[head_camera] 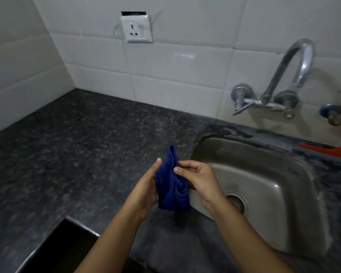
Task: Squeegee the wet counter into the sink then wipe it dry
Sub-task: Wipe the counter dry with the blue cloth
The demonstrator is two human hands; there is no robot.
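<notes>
Head view: the red plastic squeegee [327,151] lies on the dark speckled granite surface [83,146] behind the steel sink [303,174], so squeegeeing looks done. The left hand [146,187] and right hand [198,179] both grip the crumpled blue cloth [170,186], held up just left of the sink. Wiping dry is not yet begun.

sink [264,174] right of counter [77,154] — tap [283,75] behind

Two hands at centre frame: one left hand [146,192], one right hand [201,180]. One blue cloth [172,184] between them. One sink [283,174] lower right, one faucet [295,62] above it, one red squeegee [327,149] at the right edge, one wall socket [137,29] at top, one desk [77,144].
</notes>
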